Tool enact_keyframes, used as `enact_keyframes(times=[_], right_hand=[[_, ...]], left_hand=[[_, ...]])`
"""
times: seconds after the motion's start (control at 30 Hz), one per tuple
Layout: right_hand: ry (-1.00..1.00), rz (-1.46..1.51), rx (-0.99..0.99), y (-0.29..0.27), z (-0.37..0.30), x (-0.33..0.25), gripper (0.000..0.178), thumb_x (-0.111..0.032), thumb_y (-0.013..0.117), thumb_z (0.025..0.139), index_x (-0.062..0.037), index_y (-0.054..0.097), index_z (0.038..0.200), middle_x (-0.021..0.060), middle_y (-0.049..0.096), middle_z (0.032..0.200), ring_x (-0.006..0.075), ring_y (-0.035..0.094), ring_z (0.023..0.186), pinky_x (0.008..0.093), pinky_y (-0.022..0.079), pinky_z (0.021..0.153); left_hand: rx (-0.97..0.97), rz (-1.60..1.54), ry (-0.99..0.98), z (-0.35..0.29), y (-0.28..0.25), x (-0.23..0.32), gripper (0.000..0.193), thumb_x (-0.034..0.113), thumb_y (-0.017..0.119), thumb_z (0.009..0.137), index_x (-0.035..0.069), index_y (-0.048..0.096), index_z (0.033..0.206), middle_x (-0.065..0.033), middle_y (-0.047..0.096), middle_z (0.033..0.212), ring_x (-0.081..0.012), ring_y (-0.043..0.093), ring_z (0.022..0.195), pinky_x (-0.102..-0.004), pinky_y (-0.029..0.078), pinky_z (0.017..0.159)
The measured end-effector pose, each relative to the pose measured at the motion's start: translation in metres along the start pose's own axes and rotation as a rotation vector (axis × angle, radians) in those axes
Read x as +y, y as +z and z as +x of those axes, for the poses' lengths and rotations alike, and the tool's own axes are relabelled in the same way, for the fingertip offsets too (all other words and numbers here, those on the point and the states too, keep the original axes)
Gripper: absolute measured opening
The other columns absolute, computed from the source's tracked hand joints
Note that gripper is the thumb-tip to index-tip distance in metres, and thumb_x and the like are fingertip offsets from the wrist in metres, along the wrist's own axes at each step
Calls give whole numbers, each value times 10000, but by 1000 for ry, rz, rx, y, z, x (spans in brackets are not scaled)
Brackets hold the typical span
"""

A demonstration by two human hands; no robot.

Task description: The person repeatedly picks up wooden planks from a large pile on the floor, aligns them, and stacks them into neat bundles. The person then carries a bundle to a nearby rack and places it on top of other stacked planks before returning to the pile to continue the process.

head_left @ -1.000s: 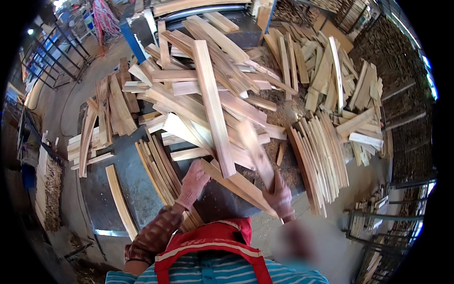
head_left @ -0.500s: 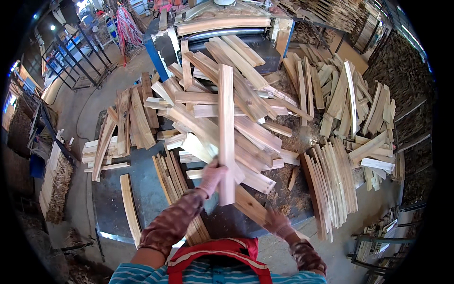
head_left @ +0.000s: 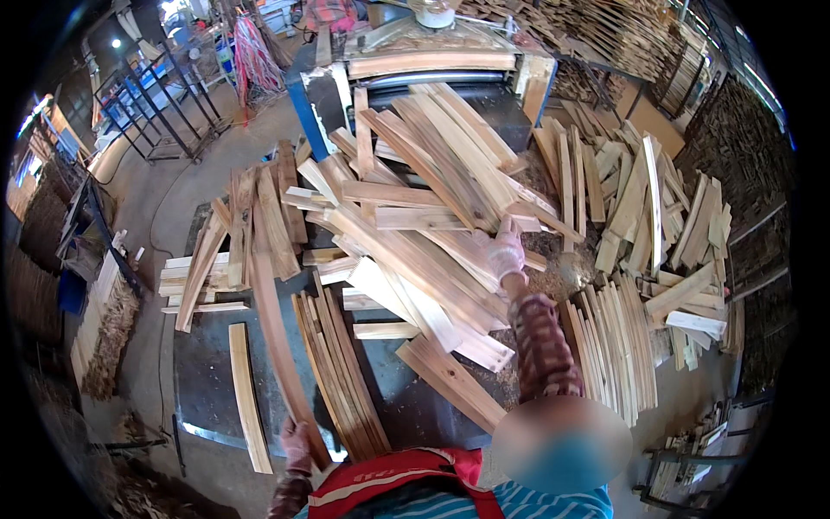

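Observation:
My left hand (head_left: pixel 296 447), in a pale glove, is closed on the near end of a long wooden board (head_left: pixel 281 355). That board slants over the dark metal table (head_left: pixel 203 381), between a single pale plank (head_left: pixel 248 394) and a row of narrow boards (head_left: pixel 333 372). My right hand (head_left: pixel 507 253), also gloved, reaches into the heap of loose boards (head_left: pixel 415 251) with thumb and fingers apart. Its fingertips are at the ends of some boards in the heap. A brown board (head_left: pixel 450 381) lies near my right forearm, its near end hidden by a blurred patch.
Beyond the heap stands a blue-sided machine with a roller (head_left: pixel 432 80). Boards lie in a pile at left (head_left: pixel 259 216) and stand stacked at right (head_left: pixel 609 346). Sawdust (head_left: pixel 558 272) covers part of the table. A black metal rack (head_left: pixel 160 104) stands on the floor.
My left hand has swung a board from the middle down to the left side. The right hand has left the brown board at the near edge and moved forward to the heap.

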State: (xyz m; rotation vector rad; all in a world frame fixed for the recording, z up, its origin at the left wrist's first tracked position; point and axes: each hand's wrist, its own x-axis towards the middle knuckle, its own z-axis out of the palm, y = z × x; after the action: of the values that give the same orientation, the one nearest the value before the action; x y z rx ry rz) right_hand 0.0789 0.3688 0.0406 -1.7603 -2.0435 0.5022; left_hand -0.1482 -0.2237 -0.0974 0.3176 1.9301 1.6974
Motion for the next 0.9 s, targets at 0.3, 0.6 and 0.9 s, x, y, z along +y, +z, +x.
enact_keyframes(times=[0.3,0.6,0.9], right_hand=[[-155,92,-108,9,-39,12,628,-374,710,837,-32,541,1336,247,658,1188,406,643,1083,483,504,926],[6,82,-253,16,-234,41,913,-346,787,767,20,364,1488,280,566,1349,443,599,1175,474,497,978],[81,110,-251,16,-299,64,1003,-376,778,756,-15,295,1558,270,559,1377,413,578,1221,453,462,1016]], left_hand=[[-84,333,-312,18,30,-16,512,271,607,968,55,544,1428,-135,684,1284,-190,608,1212,-333,460,1025],[-53,412,-342,27,44,-17,551,309,632,976,74,518,1461,-126,650,1359,-233,592,1277,-322,438,1063],[-73,692,-432,44,70,22,608,557,553,943,177,582,1417,-162,648,1330,-355,568,1288,-410,444,1071]])
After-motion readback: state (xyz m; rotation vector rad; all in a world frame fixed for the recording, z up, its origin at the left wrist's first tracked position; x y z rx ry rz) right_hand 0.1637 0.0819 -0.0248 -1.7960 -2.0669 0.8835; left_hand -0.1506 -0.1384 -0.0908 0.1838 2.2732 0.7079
